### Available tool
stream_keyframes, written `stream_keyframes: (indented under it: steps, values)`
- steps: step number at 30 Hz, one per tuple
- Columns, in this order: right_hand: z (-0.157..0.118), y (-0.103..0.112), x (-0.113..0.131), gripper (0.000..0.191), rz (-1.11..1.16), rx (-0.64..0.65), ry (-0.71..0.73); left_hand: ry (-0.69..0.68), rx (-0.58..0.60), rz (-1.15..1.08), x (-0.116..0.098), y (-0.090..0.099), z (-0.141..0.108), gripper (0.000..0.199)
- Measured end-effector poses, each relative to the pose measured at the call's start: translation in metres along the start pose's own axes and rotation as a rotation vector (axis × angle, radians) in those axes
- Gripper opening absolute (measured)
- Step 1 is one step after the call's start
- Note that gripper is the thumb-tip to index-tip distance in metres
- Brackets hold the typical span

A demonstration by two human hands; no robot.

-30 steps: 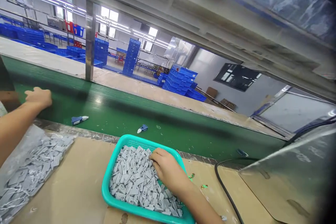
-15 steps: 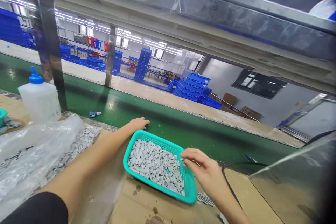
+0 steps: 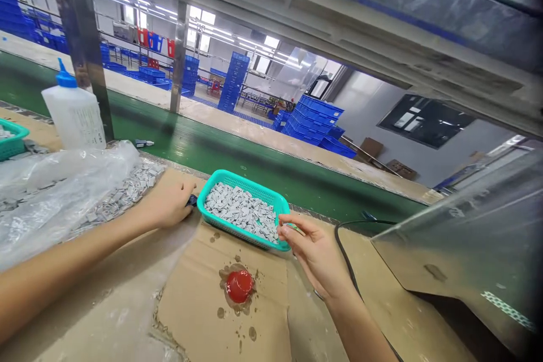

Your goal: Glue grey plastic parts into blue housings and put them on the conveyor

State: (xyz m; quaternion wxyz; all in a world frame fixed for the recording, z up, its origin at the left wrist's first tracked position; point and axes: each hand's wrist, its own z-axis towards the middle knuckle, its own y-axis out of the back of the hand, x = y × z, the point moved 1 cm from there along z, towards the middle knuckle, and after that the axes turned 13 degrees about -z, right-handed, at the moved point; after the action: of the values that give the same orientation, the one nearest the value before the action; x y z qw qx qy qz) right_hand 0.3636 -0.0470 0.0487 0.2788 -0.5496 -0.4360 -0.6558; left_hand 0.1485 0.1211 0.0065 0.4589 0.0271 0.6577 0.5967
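Note:
My left hand (image 3: 172,203) is closed on a small dark blue part (image 3: 192,200), just left of the teal basket (image 3: 244,232). Many small grey pieces (image 3: 237,206) fill most of that basket. At the basket's right end my right hand (image 3: 309,243) has thumb and fingertips pinched together; whatever they hold is too small to make out. Below the basket, a red cup-like object (image 3: 240,286) sits on wet-spotted cardboard (image 3: 203,305).
A white bottle with a blue cap (image 3: 76,116) stands at the left, behind a plastic bag (image 3: 55,198) and loose grey pieces. The green conveyor (image 3: 203,147) runs behind. A black cable (image 3: 345,249) and a metal panel (image 3: 445,226) are on the right.
My left hand has drawn back from the conveyor to beside the basket, bringing the dark blue part. The view has tilted down, showing the red object. My right hand remains at the basket's right end.

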Motion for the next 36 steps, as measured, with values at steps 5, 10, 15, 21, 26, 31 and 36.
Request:
stream_keyframes:
  steps: [5, 10, 15, 21, 26, 31, 36]
  values:
    - [-0.017, 0.002, -0.007, 0.030, -0.147, 0.011, 0.021, 0.050, 0.042, -0.339, -0.009, 0.028, -0.007, 0.035]
    - [-0.035, 0.000, -0.011, 0.025, -0.244, 0.029, 0.028, 0.116, 0.149, -1.139, -0.030, 0.037, -0.014, 0.041]
    - [-0.045, -0.005, -0.010, 0.015, -0.348, 0.091, 0.176, 0.256, 0.213, -1.530, -0.051, 0.024, -0.025, 0.030]
    - [-0.051, -0.016, -0.013, 0.018, -0.472, 0.191, 0.159, 0.308, 0.383, -1.591, -0.054, 0.010, -0.034, 0.027]
    - [-0.054, -0.022, -0.014, 0.007, -0.735, 0.164, 0.389, 0.312, 0.439, -1.580, -0.059, 0.003, -0.039, 0.034]
    - [-0.058, -0.026, -0.007, 0.012, -0.811, 0.123, 0.594, 0.345, 0.407, -1.538, -0.064, -0.004, -0.042, 0.025]
    - [-0.059, -0.027, -0.006, 0.012, -0.825, 0.134, 0.620, 0.303, 0.444, -1.312, -0.066, -0.003, -0.046, 0.043]
